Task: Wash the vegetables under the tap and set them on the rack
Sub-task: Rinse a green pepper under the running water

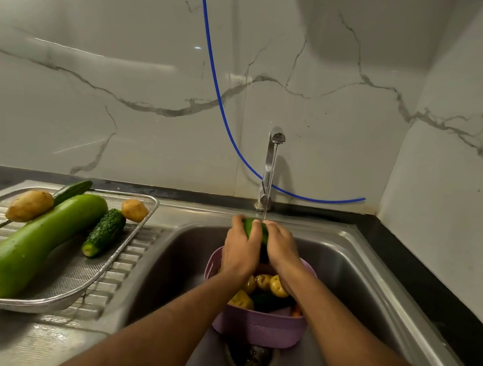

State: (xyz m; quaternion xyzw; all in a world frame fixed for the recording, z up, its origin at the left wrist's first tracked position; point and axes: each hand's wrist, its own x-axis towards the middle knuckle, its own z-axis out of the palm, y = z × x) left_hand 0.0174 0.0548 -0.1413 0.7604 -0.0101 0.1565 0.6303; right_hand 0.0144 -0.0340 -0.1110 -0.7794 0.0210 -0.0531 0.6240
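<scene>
Both hands hold one green vegetable (255, 228) under the running tap (270, 168). My left hand (240, 247) grips its left side and my right hand (280, 244) wraps its right side. Below them a purple basket (257, 327) stands in the sink (351, 280), holding potatoes (272, 284) and dark green vegetables. On the left, the mesh rack (79, 282) carries a large pale green gourd (33, 246), two potatoes (29, 205) and two cucumbers (104, 232).
The rack rests on the ribbed steel drainboard (45, 338). A blue hose (215, 72) hangs down the marble wall behind the tap. The sink drain (251, 359) lies open just in front of the basket. A black counter edge (430, 281) runs along the right.
</scene>
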